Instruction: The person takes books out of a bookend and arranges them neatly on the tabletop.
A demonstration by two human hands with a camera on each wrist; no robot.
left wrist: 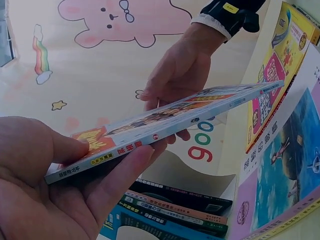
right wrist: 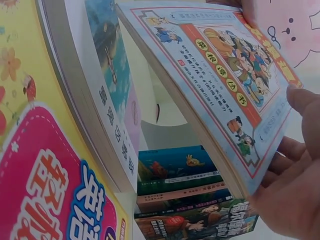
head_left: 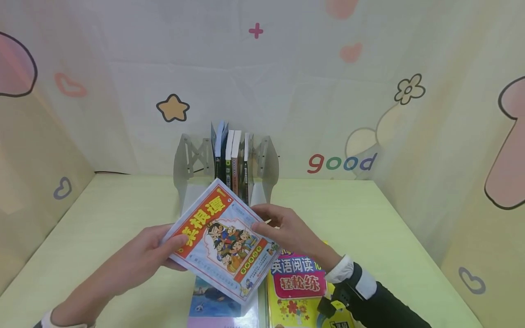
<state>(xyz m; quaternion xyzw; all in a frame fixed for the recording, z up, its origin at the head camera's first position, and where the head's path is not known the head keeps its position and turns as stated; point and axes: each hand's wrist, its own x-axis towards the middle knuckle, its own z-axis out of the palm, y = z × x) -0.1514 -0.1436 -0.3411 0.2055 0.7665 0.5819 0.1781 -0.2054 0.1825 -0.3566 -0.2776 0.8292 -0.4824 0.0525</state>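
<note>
The comic book (head_left: 223, 241) is held tilted in the air above the table (head_left: 123, 205), just in front of the book stand (head_left: 186, 164) with its upright books (head_left: 234, 159). The left hand (head_left: 143, 257) pinches its left edge, thumb on the cover and fingers beneath, while the right hand (head_left: 287, 230) pinches its right edge the same way. Below lie a blue book (head_left: 213, 298) and a yellow book (head_left: 297, 291) side by side

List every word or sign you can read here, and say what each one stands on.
"菜根谭": red banner of the held book, which both hands grip.
"英语阅读" and "轻松练": yellow workbook on the table.
"good": backdrop cloth.
Spines of the books in the stand: too small to read.
</note>
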